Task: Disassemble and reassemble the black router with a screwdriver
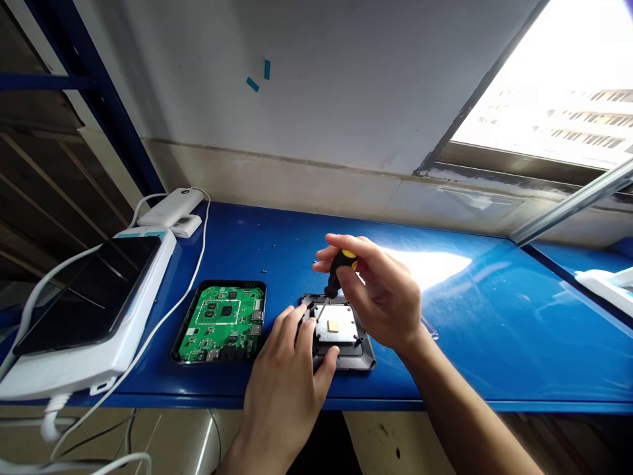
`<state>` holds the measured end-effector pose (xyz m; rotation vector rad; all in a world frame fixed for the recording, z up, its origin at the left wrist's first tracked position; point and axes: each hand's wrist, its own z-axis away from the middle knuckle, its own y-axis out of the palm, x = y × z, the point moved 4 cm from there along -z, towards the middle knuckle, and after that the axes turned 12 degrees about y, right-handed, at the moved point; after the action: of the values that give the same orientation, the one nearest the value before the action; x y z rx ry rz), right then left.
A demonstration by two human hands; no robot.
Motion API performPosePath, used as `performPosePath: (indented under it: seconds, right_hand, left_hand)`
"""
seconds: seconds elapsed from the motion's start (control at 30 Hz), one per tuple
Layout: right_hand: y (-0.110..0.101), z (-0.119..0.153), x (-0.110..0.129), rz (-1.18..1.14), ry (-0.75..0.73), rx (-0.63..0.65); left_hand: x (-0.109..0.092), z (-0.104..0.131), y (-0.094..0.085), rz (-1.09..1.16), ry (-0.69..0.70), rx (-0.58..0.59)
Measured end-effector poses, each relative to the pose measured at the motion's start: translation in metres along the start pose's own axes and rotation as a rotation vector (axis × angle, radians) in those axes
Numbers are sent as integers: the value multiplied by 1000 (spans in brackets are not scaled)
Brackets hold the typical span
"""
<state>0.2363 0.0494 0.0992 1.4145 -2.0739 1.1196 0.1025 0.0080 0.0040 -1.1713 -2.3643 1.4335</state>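
Observation:
My right hand (383, 290) is closed around a black and yellow screwdriver (334, 282), tilted with its shaft pointing down to the left. The tip meets the upper left part of a metal plate (346, 332) inside a black plastic cover (363, 358). A small beige pad (333, 326) sits on the middle of that plate. My left hand (291, 369) holds the cover at its left side, fingertips by the screwdriver tip and thumb across the front part. Left of this hand lies a green circuit board (217, 324) in a black housing.
A black-screened phone (93, 290) rests on a white device (133, 316) at the left. Behind it are a white power bank (171, 206) and a white cable (190, 290). Tiny dark screws (264, 271) lie on the blue table (469, 343). A clear panel (573, 204) stands at the right.

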Motion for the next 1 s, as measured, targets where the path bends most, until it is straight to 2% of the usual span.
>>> performPosePath:
  seconds: [0.2,0.43,0.57,0.8,1.0]
  right_hand:
    - [-1,-2,-5,42,19,-9]
    - [-3,-5,0,205,-95,-102]
    - [-3,-1,2,155,-116,-63]
    - [0,5,-1,-24,-41,-30]
    - [-3,0,-2,36,-24,-72]
  left_hand:
    - [-1,0,-2,-6,4,1]
    - [-1,0,-2,-19,11,1]
    - [-1,0,0,-5,9,-11]
    - [1,2,3,-8,11,-31]
    - [0,1,0,-13,20,-15]
